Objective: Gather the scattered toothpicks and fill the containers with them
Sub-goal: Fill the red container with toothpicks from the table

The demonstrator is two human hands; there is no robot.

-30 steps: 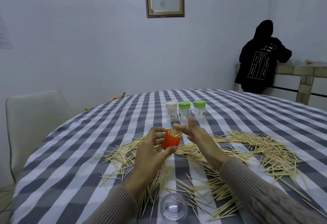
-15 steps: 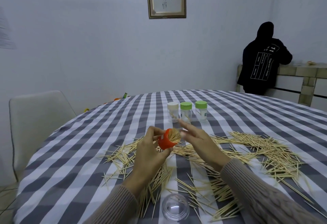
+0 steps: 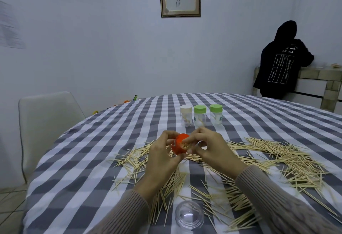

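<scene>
One clear dome lid [image 3: 189, 215] is seen at the table's [image 3: 77, 174] near edge. One orange container [image 3: 179, 145] is gripped by curled left hand [image 3: 160, 157]; its toothpicks [image 3: 186, 145] are pinched by right hand [image 3: 212, 147]. Three capped jars [image 3: 199, 113] are noted mid-table.

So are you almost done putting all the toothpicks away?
Not nearly. Three capped jars stand at the back, each with only a few sticks inside. The left hand holds the orange container, tipped and packed with toothpicks, while the right hand pinches at its mouth. Scattered toothpicks cover much of the checked tablecloth, and a clear dome lid lies near the table's front edge.
</scene>
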